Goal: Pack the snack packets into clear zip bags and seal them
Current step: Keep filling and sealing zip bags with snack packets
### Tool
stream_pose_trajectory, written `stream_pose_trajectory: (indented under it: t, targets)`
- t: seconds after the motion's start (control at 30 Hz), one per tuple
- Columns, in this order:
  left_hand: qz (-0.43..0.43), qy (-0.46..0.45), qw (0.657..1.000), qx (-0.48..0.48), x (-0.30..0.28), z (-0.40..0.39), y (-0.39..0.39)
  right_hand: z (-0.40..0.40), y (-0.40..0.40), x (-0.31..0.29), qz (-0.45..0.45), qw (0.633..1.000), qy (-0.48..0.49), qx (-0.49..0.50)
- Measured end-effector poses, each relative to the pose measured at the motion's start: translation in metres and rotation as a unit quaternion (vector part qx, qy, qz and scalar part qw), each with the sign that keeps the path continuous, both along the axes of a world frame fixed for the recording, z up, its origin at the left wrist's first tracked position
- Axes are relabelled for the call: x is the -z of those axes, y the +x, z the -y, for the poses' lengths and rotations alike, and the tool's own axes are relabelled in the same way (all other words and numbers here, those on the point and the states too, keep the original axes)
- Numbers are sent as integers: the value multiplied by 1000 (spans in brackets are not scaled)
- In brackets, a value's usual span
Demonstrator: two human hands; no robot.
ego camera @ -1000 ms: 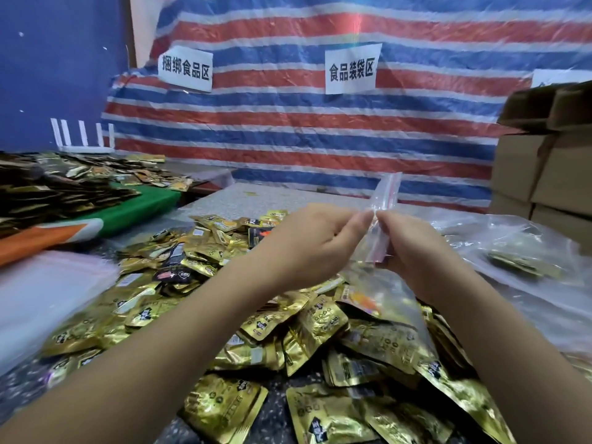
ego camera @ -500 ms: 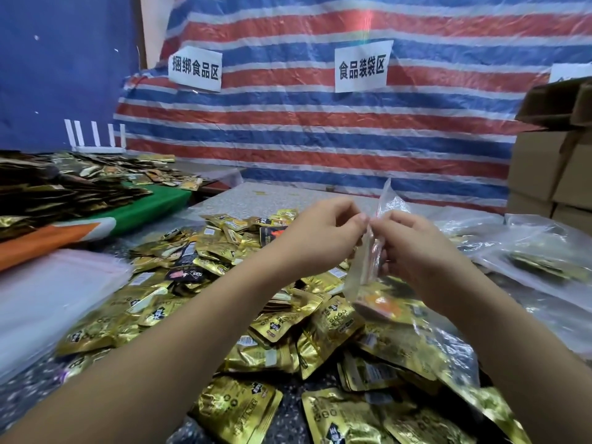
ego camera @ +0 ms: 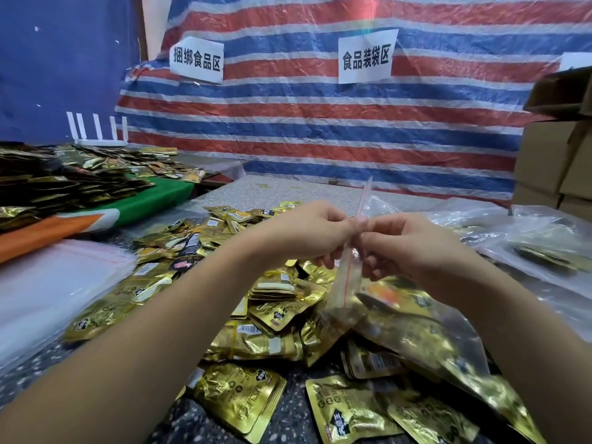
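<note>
A clear zip bag (ego camera: 413,328) with a red zip line holds several gold snack packets and hangs over the pile in front of me. My left hand (ego camera: 307,232) and my right hand (ego camera: 407,248) both pinch the bag's zip strip (ego camera: 347,277), fingertips touching at its upper part. The strip's top corner sticks up above the fingers. Loose gold snack packets (ego camera: 243,395) cover the speckled table (ego camera: 288,421) under and around my forearms.
A stack of empty clear bags (ego camera: 54,283) lies at the left. Filled clear bags (ego camera: 538,251) lie at the right. Cardboard boxes (ego camera: 554,155) stand at the far right. Another heap of packets (ego camera: 64,181) sits on a green and orange cloth at the left. A striped tarp hangs behind.
Both hands have slid along the zip strip while pinching it, and the bag now hangs lower, with more of the strip below the fingers. The camera view has shifted slightly.
</note>
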State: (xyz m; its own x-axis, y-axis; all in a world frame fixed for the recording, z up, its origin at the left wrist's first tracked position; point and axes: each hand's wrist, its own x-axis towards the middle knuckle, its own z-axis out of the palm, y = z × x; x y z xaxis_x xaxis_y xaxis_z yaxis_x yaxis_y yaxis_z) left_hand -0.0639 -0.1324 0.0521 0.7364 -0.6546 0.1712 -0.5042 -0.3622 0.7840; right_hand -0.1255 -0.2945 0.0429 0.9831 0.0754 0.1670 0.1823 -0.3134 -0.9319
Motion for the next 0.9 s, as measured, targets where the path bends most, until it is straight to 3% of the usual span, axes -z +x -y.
stream_pose_trajectory:
  t: [0.13,0.53,0.73,0.8,0.9]
  targets:
    - [-35,12,999,26,-3,-5,1,-4,-3,-2,41,997,-58,1]
    - [-82,22,989,120,-8,-18,1,3,-4,-3,44,995,-54,-74]
    - [-127,-95,976,149,-11,-19,0,6,-6,-6,37,990,83,-106]
    - [-114,-119,979,116,-14,-18,0,8,-3,-8,50,991,107,-58]
    - [-21,-86,995,-41,-15,-19,6,15,5,-10,95,978,106,155]
